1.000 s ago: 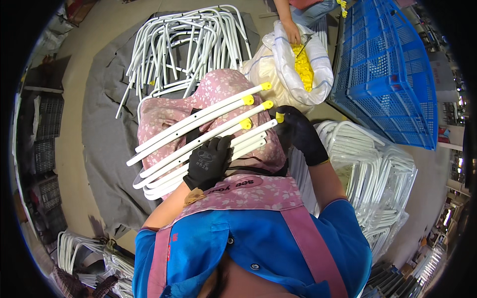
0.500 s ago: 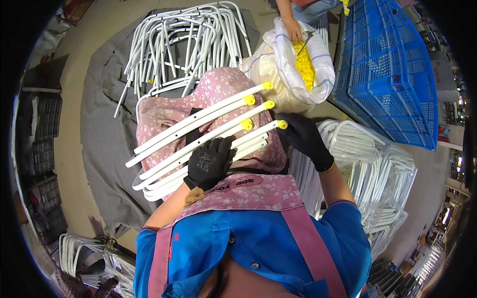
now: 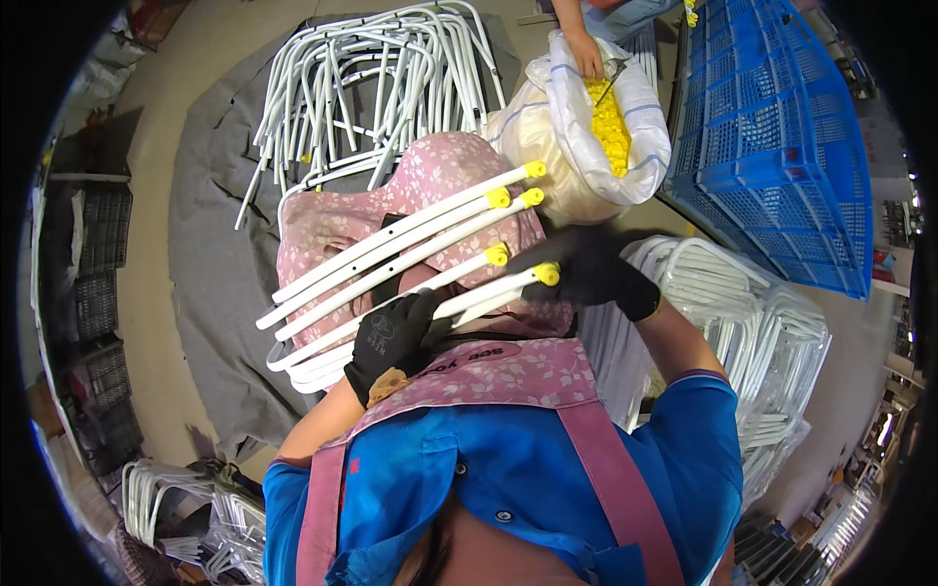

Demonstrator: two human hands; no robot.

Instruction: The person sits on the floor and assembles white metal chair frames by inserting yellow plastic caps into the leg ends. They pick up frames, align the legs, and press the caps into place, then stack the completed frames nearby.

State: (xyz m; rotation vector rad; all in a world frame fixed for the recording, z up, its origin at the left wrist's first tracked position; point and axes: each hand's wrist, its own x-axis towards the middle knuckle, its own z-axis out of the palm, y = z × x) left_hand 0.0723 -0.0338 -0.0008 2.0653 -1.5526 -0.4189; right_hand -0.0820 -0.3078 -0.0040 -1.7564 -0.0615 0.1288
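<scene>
Several white bent metal tubes lie slantwise across my lap on a pink floral apron. Yellow plastic end caps sit on the right-hand ends of several of them. My left hand, in a black glove, is closed round the nearest tubes, its fingers curled over them. At the nearest capped end is my right hand, also black-gloved and smeared by motion. That yellow cap shows just in front of it; whether the fingers grip anything is unclear.
Ahead, a white sack holds yellow caps; another person's hand reaches into it. White bent frames lie piled on a grey cloth. Blue crates stand at right, near plastic-wrapped white tubes.
My right hand has moved left over the nearest tube's end, and that capped tube has shifted toward me. My left hand has turned slightly. The view has moved a little.
</scene>
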